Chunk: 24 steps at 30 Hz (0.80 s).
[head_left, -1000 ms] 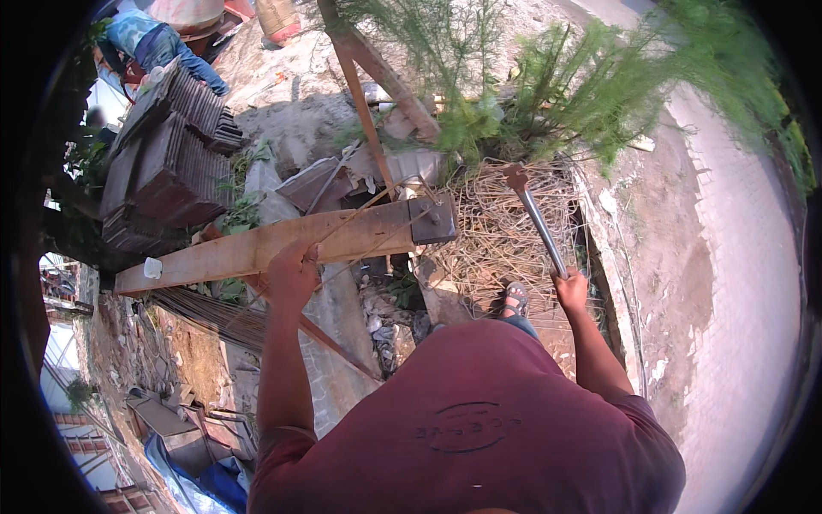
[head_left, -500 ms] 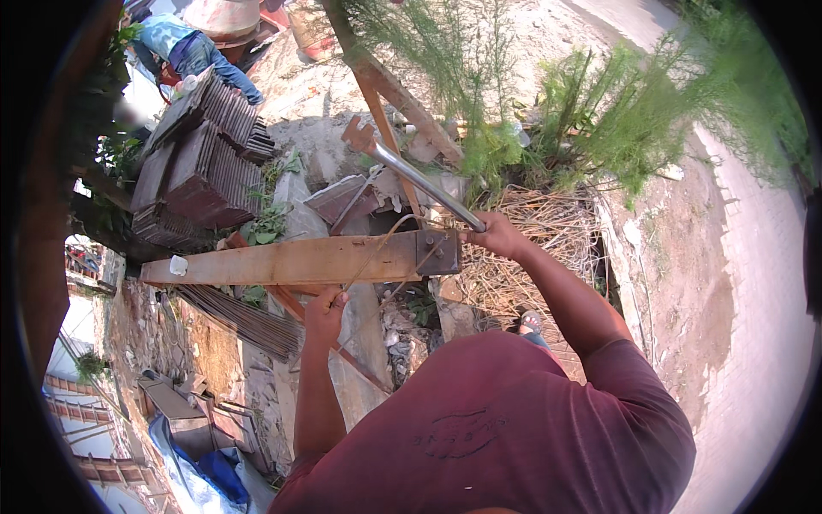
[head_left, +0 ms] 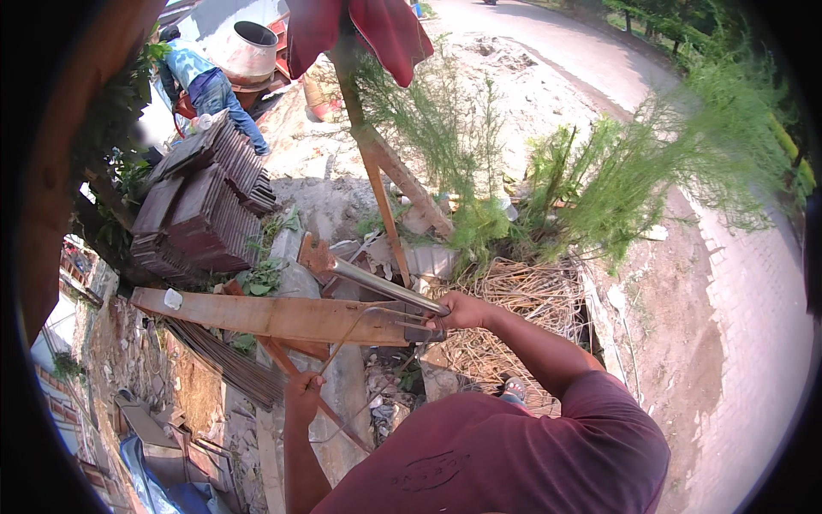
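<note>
My right hand point(head_left: 467, 310) is closed around the lower end of a rebar bending bar point(head_left: 385, 285), a silvery steel pipe with a rusty notched head, slanting up to the left above a wooden plank point(head_left: 282, 319). At the plank's right end, a dark metal plate point(head_left: 425, 331) is partly hidden by that hand. Lower left, below the plank, my left hand point(head_left: 303, 396) grips a thin bent steel rod point(head_left: 345, 336). The rod rises across the plank toward the plate and my right hand; whether the right fingers also touch it is unclear.
Brown tiles point(head_left: 205, 197) are stacked at left, with long rods point(head_left: 227, 360) below. A pile of bent rods point(head_left: 522, 313) lies right of the plank. Green shrubs point(head_left: 591, 188) grow beyond. Red cloth point(head_left: 394, 38) hangs at top; a person point(head_left: 210, 86) bends near a mixer point(head_left: 242, 56).
The view has tilted up, showing more of the mixer and road. The bending bar has swung down and left, closer to the plank. Both hands keep their holds.
</note>
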### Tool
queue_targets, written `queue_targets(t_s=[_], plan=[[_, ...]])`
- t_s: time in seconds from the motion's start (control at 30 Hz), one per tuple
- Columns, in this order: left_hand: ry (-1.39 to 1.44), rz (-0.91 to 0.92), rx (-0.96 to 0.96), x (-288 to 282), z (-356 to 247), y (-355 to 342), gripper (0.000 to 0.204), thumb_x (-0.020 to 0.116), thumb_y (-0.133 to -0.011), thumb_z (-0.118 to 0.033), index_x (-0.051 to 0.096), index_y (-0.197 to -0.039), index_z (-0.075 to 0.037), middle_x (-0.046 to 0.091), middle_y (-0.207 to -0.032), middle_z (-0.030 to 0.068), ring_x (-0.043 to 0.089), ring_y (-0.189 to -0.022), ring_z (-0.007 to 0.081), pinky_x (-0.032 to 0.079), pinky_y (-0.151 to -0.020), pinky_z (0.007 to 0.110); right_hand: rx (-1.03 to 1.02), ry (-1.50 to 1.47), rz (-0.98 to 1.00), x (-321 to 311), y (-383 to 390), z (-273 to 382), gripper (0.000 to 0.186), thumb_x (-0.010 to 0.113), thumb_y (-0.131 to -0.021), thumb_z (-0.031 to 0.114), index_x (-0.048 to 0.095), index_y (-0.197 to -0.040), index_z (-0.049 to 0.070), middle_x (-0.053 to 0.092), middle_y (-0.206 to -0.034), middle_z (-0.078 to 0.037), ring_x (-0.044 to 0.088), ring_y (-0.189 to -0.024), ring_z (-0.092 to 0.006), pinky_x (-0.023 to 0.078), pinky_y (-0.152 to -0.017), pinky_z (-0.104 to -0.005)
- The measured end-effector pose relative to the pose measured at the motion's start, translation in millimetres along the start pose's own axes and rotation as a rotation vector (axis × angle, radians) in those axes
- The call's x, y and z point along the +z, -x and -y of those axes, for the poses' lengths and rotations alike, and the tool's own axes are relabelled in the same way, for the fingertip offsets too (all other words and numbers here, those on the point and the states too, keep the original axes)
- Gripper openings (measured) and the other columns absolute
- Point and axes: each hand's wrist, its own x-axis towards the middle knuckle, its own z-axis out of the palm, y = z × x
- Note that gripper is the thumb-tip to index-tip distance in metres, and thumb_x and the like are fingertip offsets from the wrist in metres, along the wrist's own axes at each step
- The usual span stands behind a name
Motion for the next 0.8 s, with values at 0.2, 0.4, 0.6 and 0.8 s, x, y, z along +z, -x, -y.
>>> queue_targets(t_s=[0.2,0.4,0.6,0.8], plan=[[0.048,0.065,-0.006,-1.2,12.9,-4.5,0.029,0.064,-0.089,-0.03,0.064,-0.085,-0.001,0.054,-0.065,0.002,0.047,-0.062,0.0098,0.041,-0.059,0.027,0.0,-0.242,0.021,1.4,28.8,17.7,0.03,0.073,-0.082,0.026,0.069,-0.098,0.001,0.055,-0.063,0.003,0.045,-0.051,-0.0046,0.032,-0.046,-0.0221],[0.086,0.158,-0.032,13.4,21.6,-25.2,0.026,0.063,-0.09,-0.028,0.064,-0.087,-0.002,0.052,-0.064,0.0003,0.045,-0.061,0.0075,0.039,-0.057,0.025,0.121,-0.162,-0.117,9.7,47.1,21.7,0.027,0.074,-0.081,0.024,0.068,-0.096,0.001,0.051,-0.06,0.003,0.043,-0.051,-0.005,0.032,-0.047,-0.023],[0.133,0.228,-0.046,27.7,25.2,-28.9,0.024,0.06,-0.091,-0.024,0.063,-0.086,-0.001,0.048,-0.06,-0.0018,0.04,-0.056,0.0058,0.034,-0.051,0.025,0.211,0.254,-0.37,36.7,54.1,5.8,0.021,0.069,-0.081,0.024,0.064,-0.079,0.004,0.057,-0.063,-0.002,0.052,-0.06,-0.0139,0.042,-0.056,-0.0315],[0.211,0.254,-0.268,42.5,36.1,-28.7,0.026,0.057,-0.094,-0.024,0.062,-0.081,-0.001,0.043,-0.057,-0.0026,0.036,-0.052,0.0059,0.031,-0.048,0.025,0.267,0.739,-0.557,62.9,21.3,10.4,0.022,0.065,-0.075,0.028,0.064,-0.085,0.009,0.065,-0.076,-0.016,0.063,-0.073,-0.0353,0.05,-0.066,-0.0457]])
